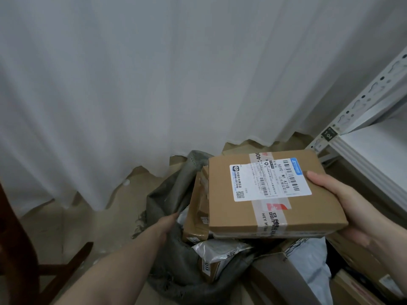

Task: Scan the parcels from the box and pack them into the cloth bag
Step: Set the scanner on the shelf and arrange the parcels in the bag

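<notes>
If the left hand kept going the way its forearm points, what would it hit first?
Probably the grey cloth bag, whose edge the left hand already grips; beyond it, the upright brown parcel, though depth is unclear.

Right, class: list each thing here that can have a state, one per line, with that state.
Grey cloth bag: mouth held open, partly filled.
Brown cardboard parcel with white label: sealed with tape, held above the bag.
Silver plastic mailer: lying inside the bag.
Left hand: grips the bag's edge.
Right hand: holds the parcel.

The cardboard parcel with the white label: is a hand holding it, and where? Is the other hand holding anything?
The right hand holds the cardboard parcel by its right edge, thumb on top. The left hand grips the cloth bag at its rim.
</notes>
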